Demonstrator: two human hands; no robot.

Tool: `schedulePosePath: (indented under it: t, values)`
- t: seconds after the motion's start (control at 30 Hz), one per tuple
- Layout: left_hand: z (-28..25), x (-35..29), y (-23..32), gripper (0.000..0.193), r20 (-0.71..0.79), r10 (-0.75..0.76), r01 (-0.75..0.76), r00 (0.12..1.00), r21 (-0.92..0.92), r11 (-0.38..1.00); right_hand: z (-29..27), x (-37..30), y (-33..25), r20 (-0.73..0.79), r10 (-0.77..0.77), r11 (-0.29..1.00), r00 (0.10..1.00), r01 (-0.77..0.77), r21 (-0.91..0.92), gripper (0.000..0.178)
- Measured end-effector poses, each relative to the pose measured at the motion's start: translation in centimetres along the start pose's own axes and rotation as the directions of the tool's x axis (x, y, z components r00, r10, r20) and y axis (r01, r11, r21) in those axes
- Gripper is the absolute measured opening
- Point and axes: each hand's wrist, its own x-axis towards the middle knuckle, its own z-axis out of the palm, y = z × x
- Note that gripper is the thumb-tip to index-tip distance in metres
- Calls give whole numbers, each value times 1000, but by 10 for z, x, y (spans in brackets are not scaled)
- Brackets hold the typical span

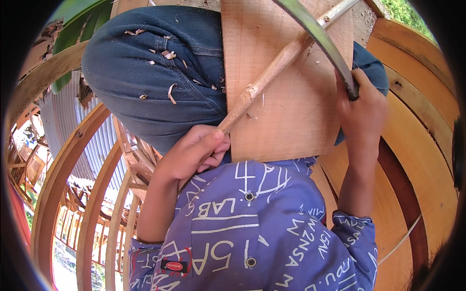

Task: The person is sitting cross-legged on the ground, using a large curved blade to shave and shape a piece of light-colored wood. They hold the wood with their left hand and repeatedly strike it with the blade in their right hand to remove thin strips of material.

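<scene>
My left hand [196, 153] is closed round the near end of a pale wooden stick [272, 72]. The stick slants up to the right, with a knot along it, and lies over a wide wooden board [291, 116] across my lap. At the right, my right hand [361, 109] grips a sickle [326, 41] by its lower end; the handle is mostly hidden in the fingers. Its long, dark, curved blade arcs up to the left and crosses over the stick near the top of the view. Whether blade and wood touch there, I cannot tell.
Wood shavings [169, 55] are scattered over my dark blue trousers [155, 97]. Curved wooden slats [70, 160] rise at the left, with corrugated metal sheeting [97, 155] beyond them. Wide curved planks [412, 145] close in the right side. Green leaves [80, 34] show at the upper left.
</scene>
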Motion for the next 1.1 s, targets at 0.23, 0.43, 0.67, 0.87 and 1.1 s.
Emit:
schedulePosePath:
  t: [0.23,0.43,0.67,0.87,1.1]
  values:
    - [3,-3,-2,52,-47,20,-20,999,-11,1000,-2,11,13,-69,-51,998,996,49,-31,11]
    - [3,1,5,54,-4,2,-2,1000,1,1000,0,6,22,-40,76,996,996,-78,-52,13]
    - [1,-2,3,56,-15,7,-7,1000,38,999,5,14,8,-62,-82,996,995,80,-35,14]
    - [8,0,1,59,-61,31,-27,998,68,997,3,17,34,-108,16,996,994,-25,-91,16]
    - [0,-2,-3,60,-41,12,-10,999,53,999,-2,16,-7,0,-145,989,989,145,-17,13]
